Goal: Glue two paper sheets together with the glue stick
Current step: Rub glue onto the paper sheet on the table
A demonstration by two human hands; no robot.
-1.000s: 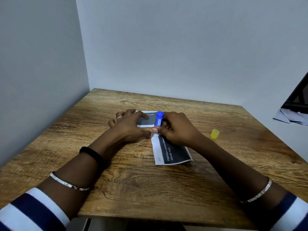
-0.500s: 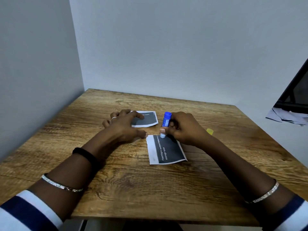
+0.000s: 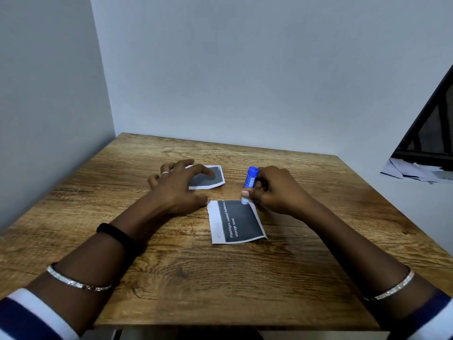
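Two small paper sheets printed dark grey lie on the wooden table (image 3: 220,278). The near sheet (image 3: 239,223) has white text and a white left margin. My right hand (image 3: 277,190) holds the blue glue stick (image 3: 250,179) tilted, with its white tip touching the far right corner of that sheet. The far sheet (image 3: 208,180) lies to the left, and the fingers of my left hand (image 3: 179,186) are spread flat on it, thumb near the near sheet's top left corner.
Grey walls close the table at the back and left. Loose white papers (image 3: 414,169) lie beyond the table's right edge under a dark frame. The yellow cap is hidden behind my right hand.
The sheets have come apart: my left hand has slid the far sheet to the left. The glue stick's tip has moved right along the near sheet's top edge. The yellow cap is now hidden.
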